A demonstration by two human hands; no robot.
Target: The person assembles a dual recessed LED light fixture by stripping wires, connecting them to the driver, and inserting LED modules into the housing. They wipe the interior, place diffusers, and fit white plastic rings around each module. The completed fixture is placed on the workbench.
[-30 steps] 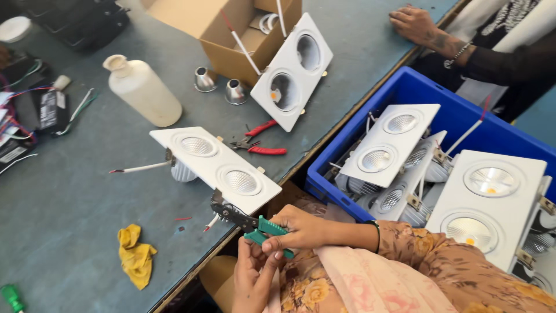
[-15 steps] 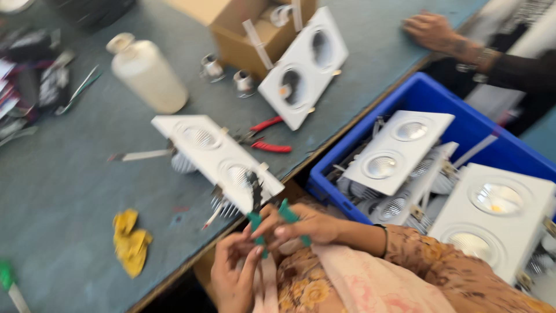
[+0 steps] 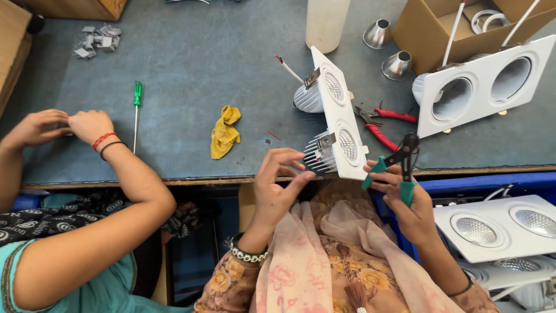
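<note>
Twin white light fitting (image 3: 337,116) tilted at table edge (image 3: 174,179), bare table to its left. Green-handled pliers (image 3: 398,165) gripped in right hand (image 3: 405,200); left hand (image 3: 278,182) open, fingertips touching fitting's finned underside

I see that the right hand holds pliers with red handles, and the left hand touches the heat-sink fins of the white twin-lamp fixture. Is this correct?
Not quite. In the head view the pliers in the right hand have green handles; the red-handled pliers lie on the table. The left hand does touch the fins of the white twin-lamp fixture.
</note>
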